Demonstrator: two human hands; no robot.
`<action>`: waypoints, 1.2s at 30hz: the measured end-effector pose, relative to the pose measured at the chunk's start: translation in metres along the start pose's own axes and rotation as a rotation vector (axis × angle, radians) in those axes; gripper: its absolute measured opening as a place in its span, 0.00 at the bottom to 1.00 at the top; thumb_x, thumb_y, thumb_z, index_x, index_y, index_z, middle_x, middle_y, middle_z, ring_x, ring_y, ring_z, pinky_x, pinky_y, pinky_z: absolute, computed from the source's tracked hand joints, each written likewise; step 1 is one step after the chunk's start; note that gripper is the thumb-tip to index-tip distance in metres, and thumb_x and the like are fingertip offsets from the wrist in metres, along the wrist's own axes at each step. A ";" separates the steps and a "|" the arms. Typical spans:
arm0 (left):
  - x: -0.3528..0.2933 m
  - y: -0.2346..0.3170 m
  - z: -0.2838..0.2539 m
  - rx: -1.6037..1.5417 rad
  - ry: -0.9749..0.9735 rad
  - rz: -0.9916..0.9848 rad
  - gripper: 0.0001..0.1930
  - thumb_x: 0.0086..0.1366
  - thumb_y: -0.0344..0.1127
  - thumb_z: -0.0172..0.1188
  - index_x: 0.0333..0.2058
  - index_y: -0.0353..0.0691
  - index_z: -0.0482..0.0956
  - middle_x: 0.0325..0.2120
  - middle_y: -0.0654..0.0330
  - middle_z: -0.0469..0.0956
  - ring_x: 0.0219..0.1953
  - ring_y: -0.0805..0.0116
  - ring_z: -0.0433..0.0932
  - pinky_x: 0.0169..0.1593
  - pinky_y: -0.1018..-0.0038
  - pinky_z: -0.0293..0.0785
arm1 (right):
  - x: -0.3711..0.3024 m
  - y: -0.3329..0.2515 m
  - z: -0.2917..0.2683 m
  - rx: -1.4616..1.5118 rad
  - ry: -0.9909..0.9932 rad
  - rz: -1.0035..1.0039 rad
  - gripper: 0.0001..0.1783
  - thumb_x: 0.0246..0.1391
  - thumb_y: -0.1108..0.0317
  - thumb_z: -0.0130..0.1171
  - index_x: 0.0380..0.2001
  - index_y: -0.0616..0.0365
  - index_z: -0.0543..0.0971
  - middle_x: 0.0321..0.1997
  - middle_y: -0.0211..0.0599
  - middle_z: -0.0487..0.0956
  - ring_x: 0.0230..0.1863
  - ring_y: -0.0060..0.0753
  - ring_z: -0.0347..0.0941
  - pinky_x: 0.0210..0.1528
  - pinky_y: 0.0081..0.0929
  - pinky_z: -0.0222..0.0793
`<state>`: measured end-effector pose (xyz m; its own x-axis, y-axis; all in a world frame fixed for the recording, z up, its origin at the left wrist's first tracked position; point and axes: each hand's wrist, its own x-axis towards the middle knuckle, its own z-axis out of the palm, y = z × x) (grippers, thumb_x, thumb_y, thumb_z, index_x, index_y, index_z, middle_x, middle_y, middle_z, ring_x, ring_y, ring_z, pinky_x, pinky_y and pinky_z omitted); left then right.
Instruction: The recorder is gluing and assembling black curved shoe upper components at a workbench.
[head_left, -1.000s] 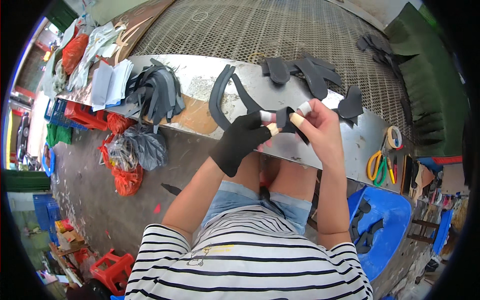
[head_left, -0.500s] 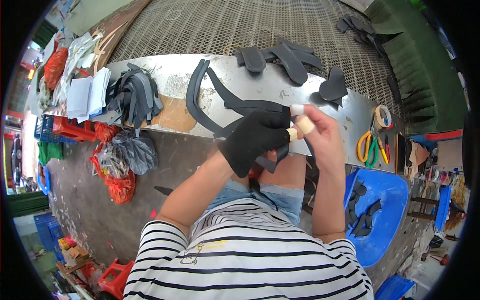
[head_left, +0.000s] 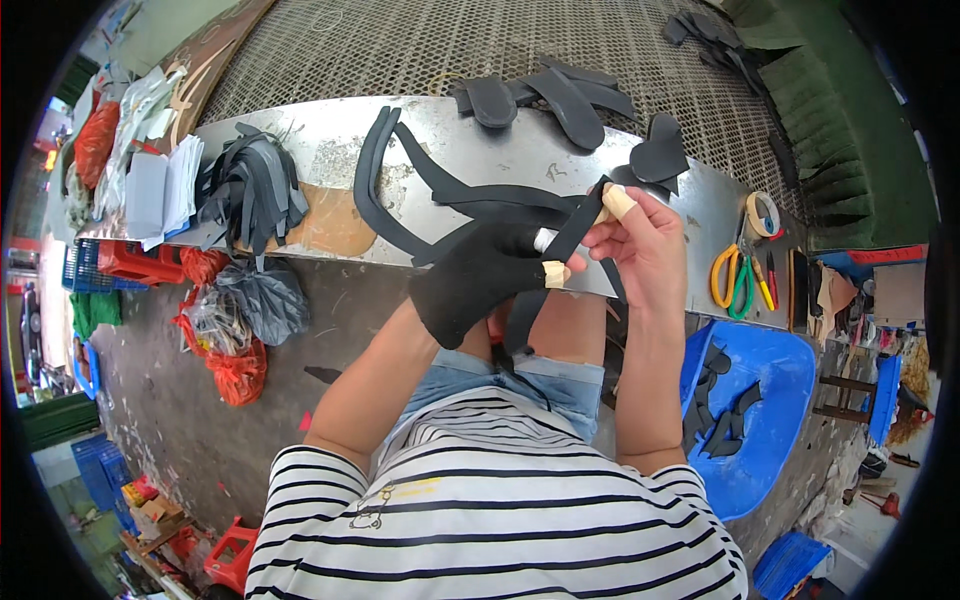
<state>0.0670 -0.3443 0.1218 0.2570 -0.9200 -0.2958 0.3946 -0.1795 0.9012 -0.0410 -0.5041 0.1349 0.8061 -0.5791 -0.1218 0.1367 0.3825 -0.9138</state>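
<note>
A flat black strip slants between my two hands over the table's near edge. Its lower part is gripped by my left hand, which wears a black glove with bare, taped fingertips. My right hand, bare with pale tape on its fingertips, pinches the strip's upper end. Beyond the left hand, long curved black strips lie on the metal tabletop. Another dark strip end hangs below the left hand above my lap; whether it belongs to the held strip, I cannot tell.
At left are a pile of dark strips, papers and hanging bags. Black sole-shaped pieces lie along the far edge by a mesh belt. Scissors and a tape roll sit right, above a blue tub.
My hands have drawn apart, the left one shifting left. The strip, mostly hidden before, now shows between them. The whole view has shifted slightly.
</note>
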 end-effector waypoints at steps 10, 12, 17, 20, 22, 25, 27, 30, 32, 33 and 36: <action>0.008 -0.002 0.002 -0.017 0.021 0.150 0.13 0.55 0.26 0.61 0.41 0.35 0.79 0.35 0.63 0.79 0.38 0.77 0.74 0.42 0.79 0.71 | 0.002 0.009 -0.002 -0.101 -0.049 -0.063 0.05 0.54 0.73 0.54 0.32 0.64 0.76 0.32 0.39 0.79 0.37 0.26 0.78 0.35 0.25 0.76; 0.029 -0.011 -0.023 0.379 0.227 0.107 0.13 0.57 0.32 0.61 0.41 0.35 0.78 0.32 0.61 0.79 0.35 0.76 0.76 0.39 0.76 0.72 | -0.002 0.005 0.005 0.073 0.073 -0.144 0.06 0.55 0.73 0.52 0.34 0.64 0.73 0.33 0.39 0.79 0.32 0.28 0.77 0.37 0.28 0.76; 0.092 0.029 -0.103 1.063 0.965 0.206 0.28 0.53 0.54 0.63 0.41 0.35 0.71 0.29 0.49 0.79 0.33 0.52 0.79 0.39 0.63 0.74 | -0.008 -0.001 -0.015 0.190 -0.041 -0.057 0.04 0.55 0.75 0.48 0.34 0.61 0.71 0.30 0.37 0.77 0.26 0.31 0.76 0.33 0.27 0.75; 0.117 0.027 -0.098 1.126 1.009 0.179 0.30 0.52 0.46 0.67 0.47 0.32 0.67 0.28 0.47 0.78 0.32 0.56 0.80 0.35 0.67 0.75 | -0.012 0.005 -0.011 0.167 -0.103 0.020 0.03 0.55 0.74 0.48 0.33 0.60 0.71 0.29 0.37 0.76 0.24 0.29 0.74 0.30 0.25 0.72; 0.123 0.014 -0.109 0.587 0.908 0.239 0.30 0.51 0.39 0.66 0.49 0.31 0.64 0.26 0.50 0.77 0.30 0.60 0.79 0.31 0.71 0.74 | -0.013 0.010 -0.010 0.180 -0.069 -0.007 0.03 0.55 0.73 0.48 0.33 0.59 0.71 0.28 0.36 0.75 0.25 0.29 0.74 0.30 0.24 0.72; 0.106 0.020 -0.104 -0.159 0.677 0.298 0.28 0.50 0.27 0.66 0.50 0.29 0.67 0.26 0.59 0.73 0.22 0.75 0.72 0.24 0.82 0.68 | -0.015 0.008 -0.023 0.129 0.001 0.006 0.04 0.55 0.72 0.48 0.33 0.59 0.71 0.24 0.33 0.75 0.25 0.26 0.74 0.25 0.21 0.68; 0.081 0.029 -0.072 -0.150 0.639 0.275 0.22 0.51 0.30 0.66 0.46 0.31 0.74 0.29 0.61 0.74 0.24 0.76 0.72 0.27 0.80 0.69 | -0.013 0.002 -0.022 0.127 0.041 0.002 0.04 0.55 0.72 0.48 0.33 0.58 0.71 0.25 0.32 0.75 0.24 0.24 0.73 0.23 0.19 0.66; 0.056 0.014 -0.031 -0.041 0.472 0.348 0.17 0.52 0.29 0.65 0.42 0.36 0.74 0.25 0.66 0.72 0.25 0.78 0.72 0.30 0.81 0.69 | -0.005 -0.006 -0.004 0.059 0.046 -0.045 0.05 0.55 0.72 0.50 0.35 0.60 0.72 0.29 0.30 0.75 0.21 0.18 0.71 0.16 0.14 0.57; 0.041 0.001 -0.009 0.048 0.440 0.409 0.14 0.53 0.28 0.64 0.40 0.36 0.74 0.24 0.66 0.71 0.26 0.78 0.72 0.31 0.80 0.70 | -0.001 -0.006 0.007 -0.149 -0.015 -0.056 0.06 0.54 0.74 0.54 0.36 0.60 0.73 0.30 0.29 0.75 0.20 0.16 0.70 0.16 0.14 0.57; 0.036 0.002 -0.009 0.044 0.439 0.404 0.14 0.53 0.28 0.64 0.40 0.36 0.74 0.24 0.66 0.71 0.26 0.78 0.72 0.31 0.80 0.70 | -0.002 -0.007 0.012 -0.143 -0.023 -0.075 0.07 0.51 0.77 0.56 0.36 0.61 0.74 0.27 0.26 0.75 0.20 0.12 0.69 0.17 0.12 0.56; 0.016 0.026 0.001 -0.080 0.433 0.405 0.13 0.56 0.31 0.63 0.39 0.35 0.75 0.26 0.66 0.75 0.27 0.78 0.72 0.31 0.79 0.70 | -0.009 0.004 0.009 -0.295 -0.132 -0.159 0.07 0.51 0.78 0.56 0.36 0.60 0.75 0.24 0.23 0.74 0.20 0.09 0.66 0.19 0.11 0.55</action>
<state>0.0805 -0.3642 0.1406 0.7305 -0.6811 -0.0509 0.2510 0.1984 0.9474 -0.0430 -0.4910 0.1360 0.8583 -0.5091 0.0642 0.1096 0.0597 -0.9922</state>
